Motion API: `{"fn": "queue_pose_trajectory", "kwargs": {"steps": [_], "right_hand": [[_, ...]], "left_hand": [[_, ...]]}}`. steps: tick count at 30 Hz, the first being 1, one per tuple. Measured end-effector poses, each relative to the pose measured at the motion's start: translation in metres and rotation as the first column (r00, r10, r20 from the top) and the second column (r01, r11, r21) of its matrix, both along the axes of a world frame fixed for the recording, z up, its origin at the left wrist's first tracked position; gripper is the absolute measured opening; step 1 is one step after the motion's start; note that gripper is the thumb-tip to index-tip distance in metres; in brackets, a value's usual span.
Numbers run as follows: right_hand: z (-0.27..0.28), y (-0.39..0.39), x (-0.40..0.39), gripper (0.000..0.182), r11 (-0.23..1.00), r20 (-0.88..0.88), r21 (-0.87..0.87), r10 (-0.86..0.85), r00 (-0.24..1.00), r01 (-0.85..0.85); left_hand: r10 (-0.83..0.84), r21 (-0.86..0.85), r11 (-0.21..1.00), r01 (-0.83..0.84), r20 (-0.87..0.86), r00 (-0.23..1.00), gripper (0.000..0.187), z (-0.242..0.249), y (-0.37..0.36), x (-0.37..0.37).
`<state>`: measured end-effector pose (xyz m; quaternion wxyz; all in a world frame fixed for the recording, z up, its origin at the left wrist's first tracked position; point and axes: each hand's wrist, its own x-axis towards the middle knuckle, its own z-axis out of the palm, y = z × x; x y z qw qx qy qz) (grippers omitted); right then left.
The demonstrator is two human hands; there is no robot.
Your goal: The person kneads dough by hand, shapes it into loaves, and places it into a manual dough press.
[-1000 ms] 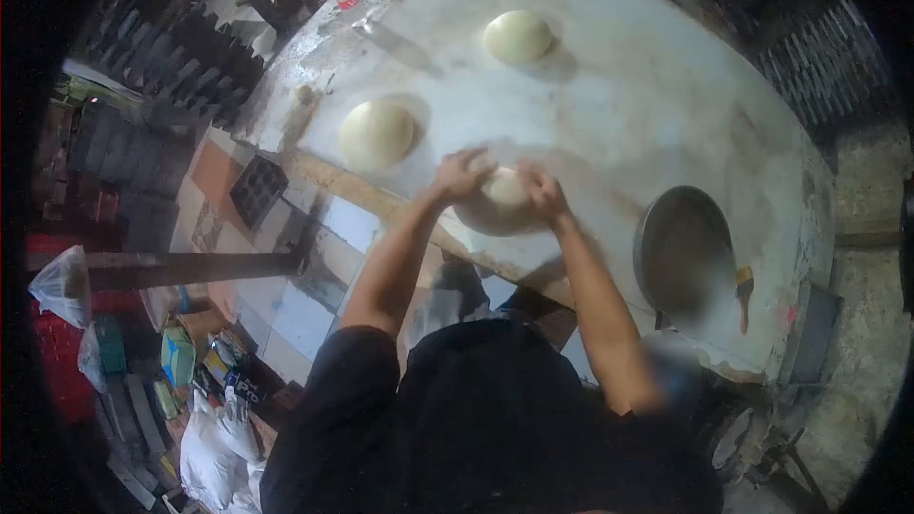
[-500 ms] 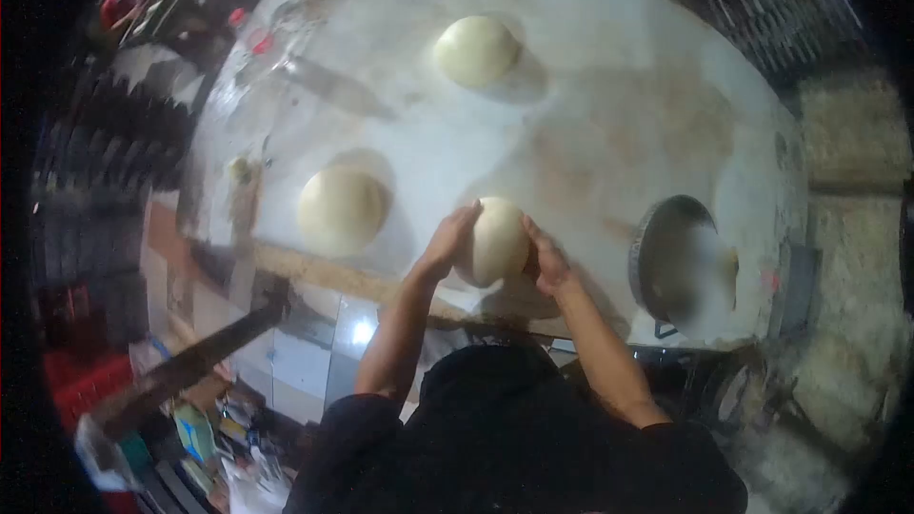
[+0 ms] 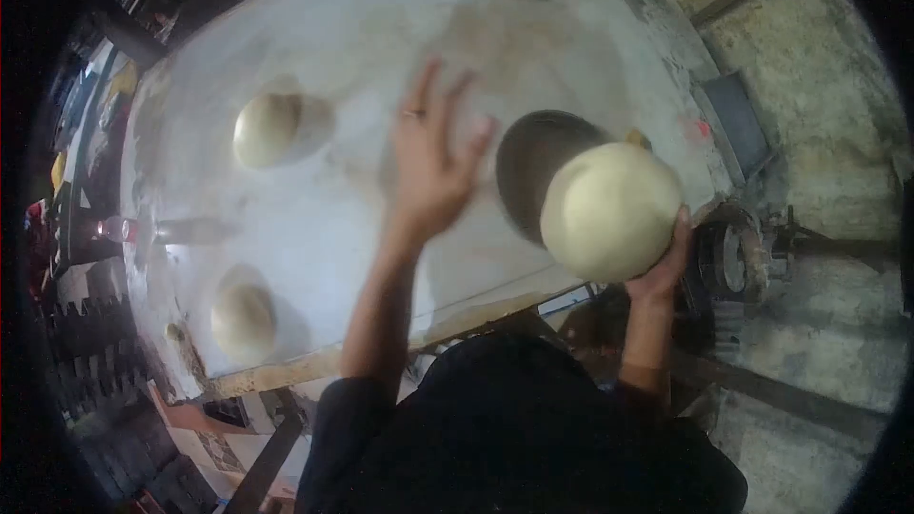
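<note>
A smooth, pale dough ball (image 3: 609, 214) rests in my right hand (image 3: 666, 266), whose palm and fingers support it from below and the right. It hangs in front of a dark round pan (image 3: 528, 167) and hides part of it. Over the worktable (image 3: 381, 276), my left hand (image 3: 433, 167) is empty with its fingers spread, slightly blurred, left of the pan. Two more dough balls lie on the left half of the table: one dough ball (image 3: 267, 131) farther back, another dough ball (image 3: 244, 321) near the front left corner.
A clear bottle with a red part (image 3: 116, 228) is at the table's left edge. A small lump (image 3: 174, 331) sits near the front left corner. Beyond the right edge are a grey panel (image 3: 738, 124) and a concrete floor (image 3: 809, 343).
My right hand has carried the dough ball rightward and up, over the pan. My left hand has let go of it and spread its fingers. The whole view has turned to the right.
</note>
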<state>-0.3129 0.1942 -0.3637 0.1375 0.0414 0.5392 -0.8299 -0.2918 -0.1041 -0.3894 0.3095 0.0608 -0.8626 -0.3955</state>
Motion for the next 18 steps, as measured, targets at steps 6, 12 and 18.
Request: {"fn": "queue_pose_trajectory", "kwargs": {"steps": [6, 12, 18], "right_hand": [[-0.068, 0.039, -0.074, 0.065, 0.52, -0.635, 0.769, 0.685, 0.356, 0.371], [-0.122, 0.107, -0.075, 0.053, 0.385, -0.311, 0.923, 0.774, 0.552, -0.02], [-0.164, 0.105, -0.154, 0.066, 0.611, -0.451, 0.791, 0.614, 0.648, -0.027]], "left_hand": [[-0.042, 0.546, 0.836, -0.055, 0.164, 0.986, 0.049, -0.058, 0.093, -0.006], [-0.052, 0.375, 0.907, -0.194, 0.556, 0.83, 0.043, -0.123, 0.214, 0.042], [0.035, -0.081, 0.997, -0.008, 0.345, 0.938, 0.058, -0.154, 0.241, -0.067]]}}
